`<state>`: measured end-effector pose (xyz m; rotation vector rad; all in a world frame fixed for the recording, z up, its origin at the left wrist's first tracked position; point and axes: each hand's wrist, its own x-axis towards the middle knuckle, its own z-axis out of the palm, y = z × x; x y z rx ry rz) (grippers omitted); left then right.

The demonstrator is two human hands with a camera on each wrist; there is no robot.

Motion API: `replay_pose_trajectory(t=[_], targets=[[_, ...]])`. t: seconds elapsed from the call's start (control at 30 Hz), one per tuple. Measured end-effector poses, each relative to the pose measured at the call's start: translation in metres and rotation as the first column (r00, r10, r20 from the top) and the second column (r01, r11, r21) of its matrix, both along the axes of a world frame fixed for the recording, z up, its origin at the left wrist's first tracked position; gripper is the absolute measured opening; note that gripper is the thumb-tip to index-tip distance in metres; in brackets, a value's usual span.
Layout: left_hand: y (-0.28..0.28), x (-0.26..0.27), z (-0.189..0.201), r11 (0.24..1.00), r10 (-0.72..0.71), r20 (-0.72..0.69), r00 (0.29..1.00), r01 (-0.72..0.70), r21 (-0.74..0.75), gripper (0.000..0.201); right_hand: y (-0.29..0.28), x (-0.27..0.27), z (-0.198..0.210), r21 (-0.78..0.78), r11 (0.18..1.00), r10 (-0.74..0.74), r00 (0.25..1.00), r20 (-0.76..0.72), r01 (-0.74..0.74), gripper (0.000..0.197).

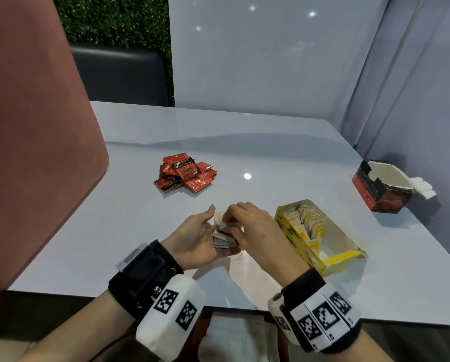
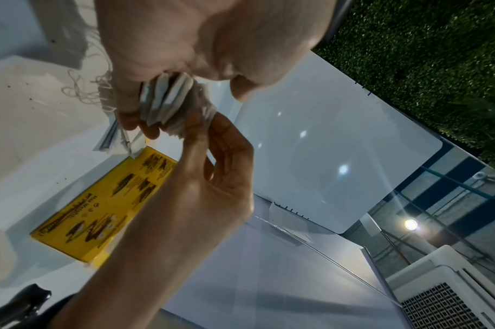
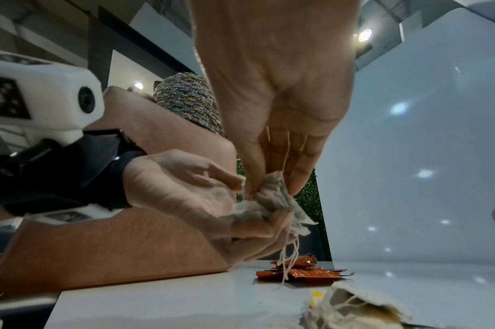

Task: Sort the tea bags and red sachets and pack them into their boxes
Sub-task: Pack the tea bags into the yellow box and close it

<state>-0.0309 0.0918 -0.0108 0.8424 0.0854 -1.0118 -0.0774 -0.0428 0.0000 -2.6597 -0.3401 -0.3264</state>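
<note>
My left hand (image 1: 217, 232) is cupped just above the table and holds a small stack of white tea bags (image 1: 222, 237), their strings dangling below. My right hand (image 1: 231, 222) reaches in from above and pinches the top of that stack (image 3: 271, 195) between thumb and fingers. In the left wrist view the tea bags (image 2: 167, 98) fan out between both hands. The yellow tea box (image 1: 294, 237) lies open just to the right, with a row of tea bags standing in it. A pile of red sachets (image 1: 186, 175) lies further back. The open red-and-black box (image 1: 375, 192) stands at the far right.
A few loose tea bags (image 3: 353, 307) lie on the white table (image 1: 271, 158) under my right wrist. A brown seat back (image 1: 35, 126) rises at the left, and white partition walls (image 1: 257, 61) close the back and right.
</note>
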Motion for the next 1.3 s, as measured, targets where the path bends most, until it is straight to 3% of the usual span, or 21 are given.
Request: replay_pose_trajectory(t=[0.17,0.33,0.5,0.73,0.9,1.17,1.3], targets=[[0.003,-0.004,0.002,0.999,0.033,0.048,0.998,-0.032,-0.014,0.035,-0.006,0.004,-0.001,0.124,0.992,-0.027,1.000,0.013,0.025,0.007],[0.004,-0.003,0.000,0.999,0.032,0.090,0.995,-0.034,0.026,0.037,-0.006,0.002,0.001,0.126,0.991,-0.050,0.998,0.032,0.046,0.010],[0.002,-0.001,-0.001,0.996,-0.001,0.164,0.986,-0.013,0.085,0.040,-0.007,0.003,0.002,0.052,0.999,-0.022,0.990,0.141,0.015,0.009],[0.002,-0.002,0.002,0.990,-0.045,0.292,0.955,0.003,0.141,0.035,-0.005,0.000,0.001,-0.061,0.998,0.038,0.998,0.047,-0.035,0.013],[0.002,-0.002,0.002,0.976,-0.068,0.365,0.928,-0.014,0.217,0.032,-0.005,0.002,0.000,-0.141,0.989,0.055,0.996,0.063,-0.046,0.015],[0.004,-0.003,0.007,0.981,-0.032,0.266,0.963,-0.020,0.191,0.031,-0.015,0.000,0.000,-0.157,0.985,0.117,0.958,0.262,-0.078,0.015],[0.001,-0.007,0.013,0.982,-0.031,0.206,0.978,-0.009,0.191,0.037,-0.011,-0.007,-0.007,-0.201,0.973,0.161,0.954,0.254,-0.110,0.017]])
